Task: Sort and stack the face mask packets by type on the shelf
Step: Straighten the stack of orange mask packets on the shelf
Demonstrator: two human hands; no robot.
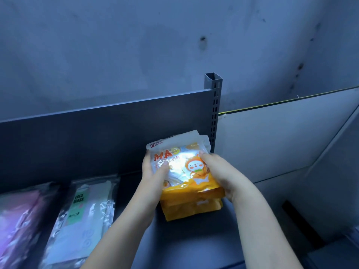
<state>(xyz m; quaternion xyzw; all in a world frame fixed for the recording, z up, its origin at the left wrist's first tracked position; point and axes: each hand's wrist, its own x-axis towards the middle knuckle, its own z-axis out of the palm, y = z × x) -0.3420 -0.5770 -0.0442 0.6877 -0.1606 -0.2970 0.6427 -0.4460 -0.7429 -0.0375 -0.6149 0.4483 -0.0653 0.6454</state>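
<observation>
Your orange packets [191, 191] sit stacked at the right end of the shelf [194, 239], close to the slotted upright post [215, 113] and just in front of the dark back panel [97, 133]. The stack's top corner nearly reaches the post, so there is little room on that side; past the post stands a pale board [281, 136]. In front of the stack the shelf lies bare toward you, and a dark open strip runs between the stack and the next pile to the left.

Your left hand [153, 167] grips the top orange packet on its left edge, thumb pressed onto the shiny front. Your right hand [219, 171] is clenched on the right edge of the same packet, fingers wrapped round its side. The packet rests on the ones beneath it.

Further left lies a clear packet with a green "FACE MASK" label [83, 216], and beside that, at the picture's edge, a pink packet [17, 220]. Both are well apart from your hands
</observation>
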